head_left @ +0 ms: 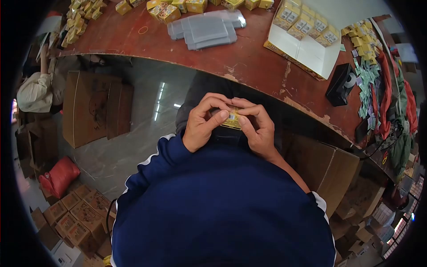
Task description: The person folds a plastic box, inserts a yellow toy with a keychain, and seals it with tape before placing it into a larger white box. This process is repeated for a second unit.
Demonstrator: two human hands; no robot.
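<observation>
Between my two hands, over my lap and just off the table's front edge, is a small yellow box (231,120) with a barcode on it. My left hand (207,121) holds its left side, thumb on the face and fingers curled at the top. On the right side my right hand (255,125) grips it in the same way, thumb near the barcode. The fingertips of both hands almost meet above the box. Its upper part is mostly hidden behind my fingers.
On the red table (178,53) lie clear plastic sheets (204,30), yellow boxes (169,14), an open white tray (313,55) with yellow boxes and a black tape dispenser (340,85). Cartons (91,109) stand on the floor. Another person (35,92) sits far left.
</observation>
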